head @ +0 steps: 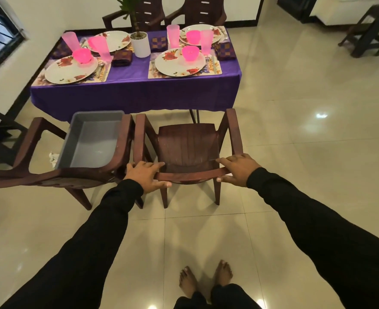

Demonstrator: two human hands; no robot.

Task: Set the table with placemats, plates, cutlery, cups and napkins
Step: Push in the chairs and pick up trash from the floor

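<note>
Now my left hand (pixel 147 175) and right hand (pixel 237 169) both grip the chair (pixel 187 148) back. The set tabletop (pixel 128 74) lies well ahead; shoving too hard could bump it and topple the cups (pixel 172 35).

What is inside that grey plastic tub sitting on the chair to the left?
The grey plastic tub looks empty: its bare floor and inner walls show. The brown chair's curved backrest covers the tub's nearest corner, so that part cannot be checked.
</note>
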